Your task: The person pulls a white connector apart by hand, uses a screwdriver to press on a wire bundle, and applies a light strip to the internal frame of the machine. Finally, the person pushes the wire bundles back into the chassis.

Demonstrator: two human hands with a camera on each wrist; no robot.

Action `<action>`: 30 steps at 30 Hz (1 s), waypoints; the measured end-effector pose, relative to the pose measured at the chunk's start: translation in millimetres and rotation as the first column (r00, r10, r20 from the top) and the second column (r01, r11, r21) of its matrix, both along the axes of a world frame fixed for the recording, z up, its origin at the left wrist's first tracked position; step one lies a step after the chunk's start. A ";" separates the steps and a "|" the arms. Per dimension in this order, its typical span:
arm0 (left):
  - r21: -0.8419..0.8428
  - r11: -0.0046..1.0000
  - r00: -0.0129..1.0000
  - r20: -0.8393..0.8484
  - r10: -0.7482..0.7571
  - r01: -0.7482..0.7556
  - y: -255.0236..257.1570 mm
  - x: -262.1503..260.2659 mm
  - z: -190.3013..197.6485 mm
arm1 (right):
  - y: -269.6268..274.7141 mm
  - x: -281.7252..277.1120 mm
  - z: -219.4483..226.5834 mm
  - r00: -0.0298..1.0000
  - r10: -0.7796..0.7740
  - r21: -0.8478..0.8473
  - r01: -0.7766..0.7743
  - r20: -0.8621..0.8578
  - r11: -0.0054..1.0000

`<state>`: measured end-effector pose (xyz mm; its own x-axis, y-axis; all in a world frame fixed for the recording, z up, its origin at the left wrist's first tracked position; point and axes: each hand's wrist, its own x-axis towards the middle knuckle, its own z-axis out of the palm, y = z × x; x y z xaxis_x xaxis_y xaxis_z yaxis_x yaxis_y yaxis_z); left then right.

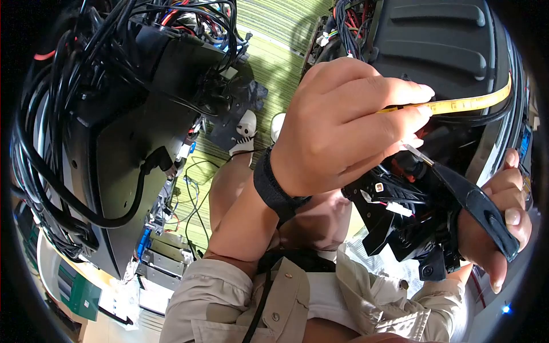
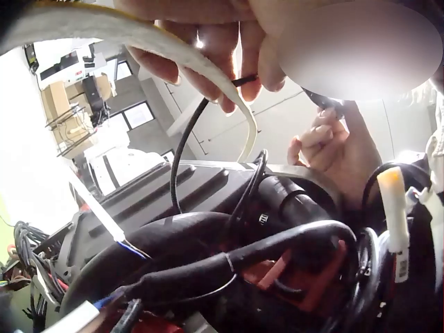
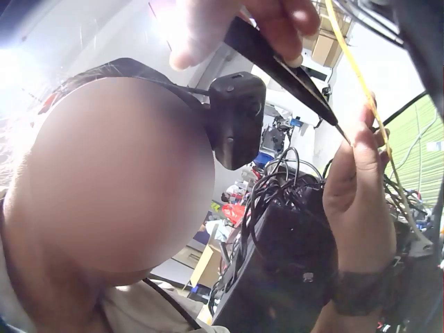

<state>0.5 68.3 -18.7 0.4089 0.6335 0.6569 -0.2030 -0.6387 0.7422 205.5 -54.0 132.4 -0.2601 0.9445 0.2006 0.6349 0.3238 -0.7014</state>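
Note:
My left hand (image 1: 343, 120), with a black strap at its wrist, pinches the end of a thin black cable (image 2: 184, 142) between its fingertips. A yellow tape with printed marks (image 1: 472, 104) runs from between two of its fingers and curves away to the right. The right hand (image 1: 510, 201) grips black tweezers (image 1: 474, 200), fingers curled round the handle. Their metal tip (image 1: 420, 154) points right at the left fingertips. In the right wrist view the tweezers (image 3: 284, 69) slant down to the left hand (image 3: 361, 187). The left fingers partly hide the cable's end.
A black ribbed cover (image 1: 434, 34) lies beyond the hands. Below them are wires and a white connector (image 1: 398, 209). On the left stands a black box (image 1: 114, 171) draped with thick cables. The person's legs and a green striped floor (image 1: 269, 40) show between.

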 end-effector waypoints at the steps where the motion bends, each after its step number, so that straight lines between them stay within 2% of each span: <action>1: 0.020 0.999 0.999 -0.007 -0.039 0.039 1.3 -0.7 0.5 | 0.4 -0.4 0.0 1.000 -0.010 0.002 0.010 0.001 1.000; 5: 0.007 0.999 0.999 0.000 -0.051 0.051 0.7 2.1 0.1 | 0.5 2.2 0.8 1.000 -0.004 -0.022 0.003 -0.011 1.000; 8: -0.038 0.999 0.999 0.013 0.029 -0.029 -2.8 5.8 0.2 | 0.3 -0.4 -0.5 0.999 -0.015 -0.003 0.015 -0.028 1.000; 11: -0.044 0.998 0.999 0.019 0.047 -0.046 -4.4 6.6 -0.3 | 1.9 -8.8 -0.8 0.995 -0.093 0.049 0.094 -0.038 0.994; 14: -0.051 0.998 0.999 0.042 0.027 -0.025 -3.4 5.8 -0.3 | 2.1 -3.1 4.2 0.997 -0.077 -0.010 0.077 0.026 0.997; 16: -0.145 0.983 0.993 0.014 -0.116 0.117 -1.8 -0.5 3.6 | 3.6 -3.9 1.8 0.994 -0.092 0.003 0.092 -0.055 0.996; 17: -0.191 0.976 0.994 -0.004 -0.105 0.103 -3.4 -0.4 5.2 | 3.6 -7.0 -1.1 0.995 -0.090 0.005 0.091 -0.043 0.996; 18: -0.340 0.924 0.977 -0.057 -0.205 0.174 -3.1 -4.7 7.6 | 3.3 -12.1 -6.1 0.974 -0.159 0.062 0.171 -0.160 0.983; 19: -0.322 0.931 0.975 -0.075 -0.209 0.175 -3.7 -7.0 9.7 | 3.0 -14.8 -9.0 0.935 -0.216 0.110 0.256 -0.281 0.960; 20: -0.303 0.937 0.973 -0.096 -0.212 0.174 -3.6 -8.5 11.0 | 2.4 -15.2 -8.6 0.936 -0.213 0.114 0.253 -0.279 0.961; 21: -0.274 0.948 0.985 -0.019 -0.173 0.162 -6.0 -4.0 7.4 | 1.4 -15.9 -7.7 0.912 -0.251 0.108 0.299 -0.326 0.948; 22: -0.272 0.949 0.985 -0.019 -0.170 0.158 -9.7 -2.7 6.8 | 0.9 -17.0 -7.6 0.883 -0.287 0.099 0.345 -0.373 0.933; 24: -0.300 0.941 0.988 0.027 -0.152 0.153 -18.2 -1.8 6.8 | 1.5 -18.6 -9.4 0.872 -0.295 0.095 0.357 -0.391 0.929; 25: -0.288 0.938 0.982 0.052 -0.184 0.191 -19.9 -0.5 5.1 | 1.9 -19.3 -10.6 0.869 -0.319 0.099 0.380 -0.379 0.919; 26: -0.299 0.919 0.963 0.009 -0.268 0.258 -21.1 -3.9 7.7 | 2.7 -19.7 -11.5 0.864 -0.342 0.104 0.404 -0.368 0.909; 28: -0.326 0.915 0.970 0.030 -0.241 0.237 -31.2 -1.4 6.9 | 2.6 -19.6 -10.5 0.873 -0.335 0.081 0.385 -0.353 0.919; 30: -0.341 0.908 0.970 0.058 -0.237 0.242 -33.9 -1.8 7.2 | 3.6 -23.3 -14.2 0.838 -0.400 0.127 0.473 -0.371 0.872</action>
<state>-1.3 34.4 -11.5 0.5683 0.7051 0.4241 -0.3310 -0.2760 0.9024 182.2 -50.4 118.3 0.2831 0.8713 0.4009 0.4937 0.2259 -0.8397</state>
